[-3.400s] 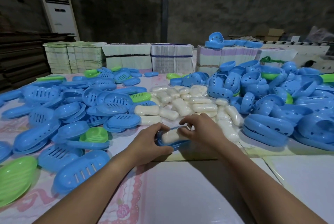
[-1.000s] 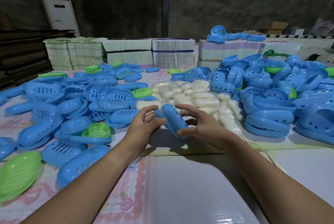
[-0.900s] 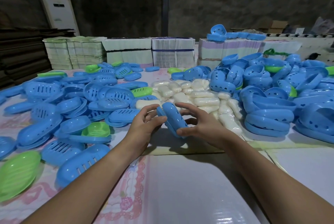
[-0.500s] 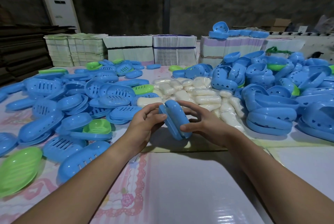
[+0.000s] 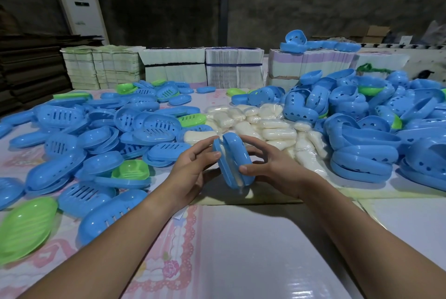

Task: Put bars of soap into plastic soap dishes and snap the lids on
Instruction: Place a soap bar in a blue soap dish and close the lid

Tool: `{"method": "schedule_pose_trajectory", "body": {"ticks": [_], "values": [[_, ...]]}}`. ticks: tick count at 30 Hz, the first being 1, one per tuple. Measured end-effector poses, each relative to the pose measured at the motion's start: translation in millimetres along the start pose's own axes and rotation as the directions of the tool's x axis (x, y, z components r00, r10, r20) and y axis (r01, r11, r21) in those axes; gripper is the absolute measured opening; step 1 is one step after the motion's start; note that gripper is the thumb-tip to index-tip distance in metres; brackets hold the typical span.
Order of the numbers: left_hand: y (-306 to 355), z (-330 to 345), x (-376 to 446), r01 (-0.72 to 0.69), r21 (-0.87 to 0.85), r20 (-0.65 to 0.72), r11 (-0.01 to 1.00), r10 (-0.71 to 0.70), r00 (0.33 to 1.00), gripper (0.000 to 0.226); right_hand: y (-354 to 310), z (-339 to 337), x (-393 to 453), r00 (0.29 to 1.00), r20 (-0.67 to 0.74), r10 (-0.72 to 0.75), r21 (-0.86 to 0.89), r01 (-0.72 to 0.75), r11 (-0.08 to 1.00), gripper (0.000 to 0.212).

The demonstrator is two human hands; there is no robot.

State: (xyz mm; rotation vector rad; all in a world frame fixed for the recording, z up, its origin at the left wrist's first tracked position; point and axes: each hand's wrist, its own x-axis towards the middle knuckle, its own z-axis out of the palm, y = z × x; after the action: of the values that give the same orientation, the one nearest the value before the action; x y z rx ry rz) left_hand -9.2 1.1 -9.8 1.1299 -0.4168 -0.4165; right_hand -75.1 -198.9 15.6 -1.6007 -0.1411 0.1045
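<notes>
Left hand (image 5: 193, 168), right hand (image 5: 270, 166) grip soap dish (image 5: 234, 161) between them (on edge)

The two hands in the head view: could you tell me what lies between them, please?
In the head view, a closed blue soap dish stands on edge between the left hand and right hand, both gripping it.

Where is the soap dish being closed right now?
Centre of the head view: the blue soap dish is held on edge between the left hand and right hand, just before the soap bars.
</notes>
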Motion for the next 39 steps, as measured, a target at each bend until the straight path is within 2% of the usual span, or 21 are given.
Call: {"method": "schedule_pose_trajectory", "body": {"ticks": [6, 11, 16, 21, 24, 28, 33, 39], "values": [[-1, 4, -1, 0.024, -0.019, -0.011, 1.000, -0.025, 1.000, 0.048, -1, 1, -2, 1.000, -0.022, -0.002, -0.015, 0.001, 1.000, 0.069], [-3, 6, 0, 0.056, -0.018, -0.086, 0.998, -0.057, 0.995, 0.044, 1, 12, 1, 0.993, -0.114, -0.023, -0.032, 0.019, 0.999, 0.073], [-1, 8, 2, 0.006, -0.094, -0.166, 0.996, -0.021, 0.986, 0.039, -2, 14, 3, 0.987, -0.160, -0.035, 0.063, 0.046, 0.997, 0.076], [-3, 8, 3, -0.049, -0.134, -0.224, 0.990, 0.018, 0.974, 0.029, -1, 16, 2, 0.985, -0.170, -0.042, 0.025, 0.047, 0.999, 0.071], [-5, 9, 3, -0.051, -0.129, -0.205, 0.990, 0.023, 0.979, 0.021, 0, 18, 3, 0.981, -0.189, -0.050, 0.030, 0.057, 0.998, 0.068], [-2, 12, 0, -0.015, -0.133, -0.148, 0.991, -0.005, 0.989, 0.035, 1, 19, 3, 0.977, -0.200, -0.075, 0.001, 0.077, 0.997, 0.071], [2, 13, -2, -0.040, -0.102, -0.110, 0.994, 0.029, 0.993, 0.045, 3, 21, 3, 0.967, -0.214, -0.141, -0.041, 0.135, 0.990, 0.069], [2, 12, -7, -0.029, -0.036, -0.017, 0.999, 0.028, 0.999, 0.058, 2, 19, -1, 0.964, -0.196, -0.179, -0.173, 0.145, 0.974, 0.074]]}}
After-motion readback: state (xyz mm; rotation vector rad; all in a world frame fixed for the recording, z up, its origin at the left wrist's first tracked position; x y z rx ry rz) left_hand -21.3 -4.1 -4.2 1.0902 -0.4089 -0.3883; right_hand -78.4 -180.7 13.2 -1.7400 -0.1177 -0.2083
